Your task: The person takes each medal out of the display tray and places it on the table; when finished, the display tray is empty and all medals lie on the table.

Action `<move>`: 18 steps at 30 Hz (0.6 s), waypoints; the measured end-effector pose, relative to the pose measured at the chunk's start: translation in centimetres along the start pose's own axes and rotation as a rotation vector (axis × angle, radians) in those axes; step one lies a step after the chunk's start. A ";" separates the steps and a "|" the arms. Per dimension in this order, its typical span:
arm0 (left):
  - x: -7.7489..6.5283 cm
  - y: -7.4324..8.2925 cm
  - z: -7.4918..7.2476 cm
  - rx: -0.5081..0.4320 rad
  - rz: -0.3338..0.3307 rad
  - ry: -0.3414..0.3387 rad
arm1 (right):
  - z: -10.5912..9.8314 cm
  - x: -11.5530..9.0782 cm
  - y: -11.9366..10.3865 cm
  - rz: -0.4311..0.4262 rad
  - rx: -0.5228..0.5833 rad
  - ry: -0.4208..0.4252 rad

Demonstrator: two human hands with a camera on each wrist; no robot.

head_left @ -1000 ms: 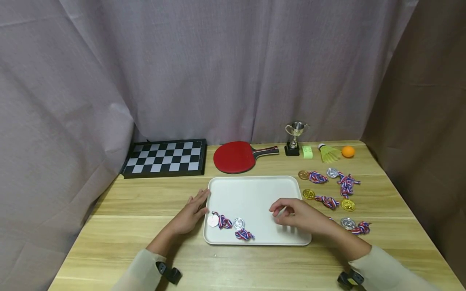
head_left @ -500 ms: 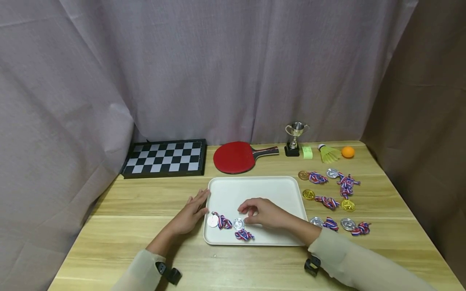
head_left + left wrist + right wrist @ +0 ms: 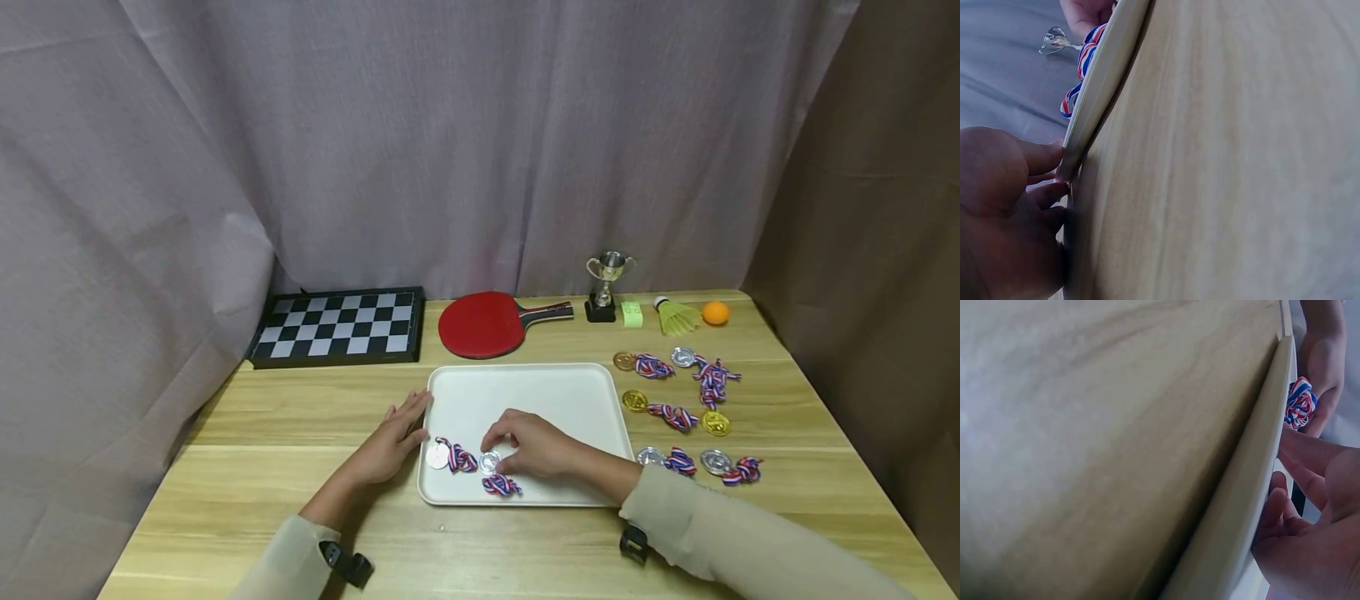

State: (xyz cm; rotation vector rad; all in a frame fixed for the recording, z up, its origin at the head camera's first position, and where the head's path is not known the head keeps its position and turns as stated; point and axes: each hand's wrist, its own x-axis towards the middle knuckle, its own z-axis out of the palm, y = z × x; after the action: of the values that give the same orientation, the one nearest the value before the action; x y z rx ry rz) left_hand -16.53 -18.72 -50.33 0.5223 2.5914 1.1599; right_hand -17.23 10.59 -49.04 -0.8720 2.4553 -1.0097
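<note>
On the white tray [image 3: 540, 400], my right hand [image 3: 540, 446] has its thumb and index finger around the edges of a silver medal [image 3: 490, 463], pinching it. That medal's striped ribbon [image 3: 501, 485] lies bunched just below it on the tray. Further left, another silver medal [image 3: 437, 456] lies flat with its ribbon [image 3: 460, 457] beside it. My left hand [image 3: 386, 442] rests against the tray's left rim, fingers fairly straight. In the left wrist view, the left thumb and fingers touch the rim [image 3: 1100, 81]. The right wrist view hides the pinched medal behind the tray's side.
Right of the tray lie gold medals [image 3: 635, 402], a bronze-coloured medal [image 3: 624, 361] and silver medals [image 3: 716, 462] with ribbons. Along the back stand a chessboard [image 3: 337, 327], red table tennis paddle [image 3: 482, 325], trophy cup [image 3: 604, 287], green block [image 3: 632, 314], shuttlecock [image 3: 677, 317] and orange ball [image 3: 716, 313].
My right hand has moved left across the tray from its right side to the silver medal, and its fingers have closed around it. The left hand has stayed at the rim.
</note>
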 end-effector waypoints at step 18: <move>0.3 -0.4 0.2 0.011 0.053 0.011 | -0.2 -0.8 -0.1 -0.027 0.181 -0.002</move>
State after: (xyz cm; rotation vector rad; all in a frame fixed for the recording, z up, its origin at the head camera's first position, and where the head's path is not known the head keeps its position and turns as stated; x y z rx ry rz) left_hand -16.79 -18.72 -50.83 0.5923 2.6093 1.1684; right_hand -16.71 11.23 -48.77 -0.8472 2.3124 -1.2173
